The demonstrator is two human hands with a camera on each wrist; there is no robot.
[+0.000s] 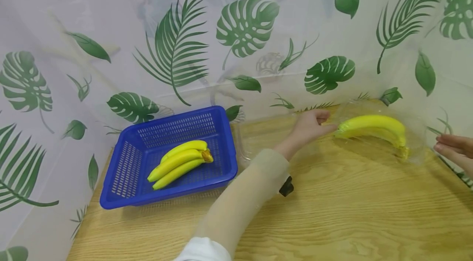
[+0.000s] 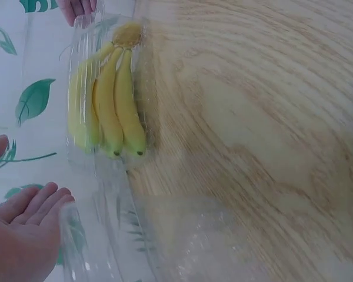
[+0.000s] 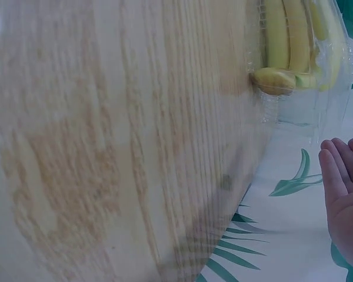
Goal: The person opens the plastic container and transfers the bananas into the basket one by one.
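You're working over a wooden table (image 1: 354, 211) with a pale, matt grain. The bananas (image 1: 373, 127) beside your left hand (image 1: 308, 127) are sitting in a clear, glossy plastic container (image 1: 414, 146). The blue basket (image 1: 125, 162) is showing smooth perforated plastic, and the leaf-printed sheet (image 1: 244, 39) behind is looking like thin, faintly shiny plastic.

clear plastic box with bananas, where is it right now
In the head view the clear plastic box sits at the table's far right, between left hand and right hand.
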